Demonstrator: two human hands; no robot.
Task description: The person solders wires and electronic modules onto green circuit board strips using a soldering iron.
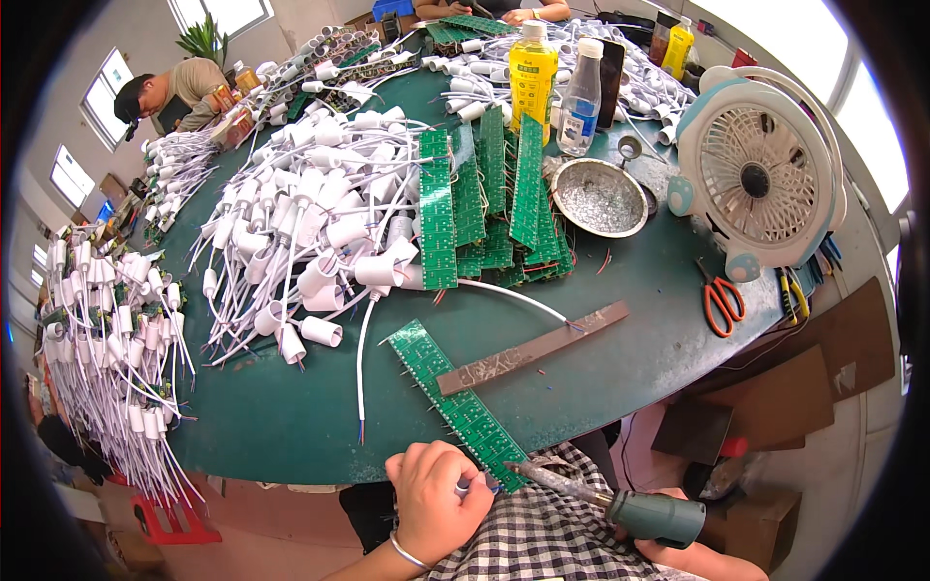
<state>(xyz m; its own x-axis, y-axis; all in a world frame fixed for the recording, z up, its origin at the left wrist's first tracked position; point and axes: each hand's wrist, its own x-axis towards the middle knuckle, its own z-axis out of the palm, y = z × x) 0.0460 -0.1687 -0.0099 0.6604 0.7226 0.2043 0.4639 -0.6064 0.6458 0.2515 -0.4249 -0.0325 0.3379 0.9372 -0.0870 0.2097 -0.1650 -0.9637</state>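
At the table's near edge lies a long green circuit board strip (426,360), its near end reaching over my checked apron. My left hand (441,499) is closed beside that near end, thumb and fingers pinched; what they hold is too small to make out. My right hand (678,554), partly hidden, is closed around a soldering iron (659,516) with a dark green handle. The iron points left, and its tip is at the board's near end; whether it touches cannot be told. A brown bar (533,349) rests across the strip.
White lamp-holder-like cylinders with wires (320,223) pile up left of a stack of green circuit boards (494,203). Right of these are a metal bowl (601,198), bottles (533,77), orange-handled scissors (722,305) and a fan (756,179). Other people (189,87) sit across the table.
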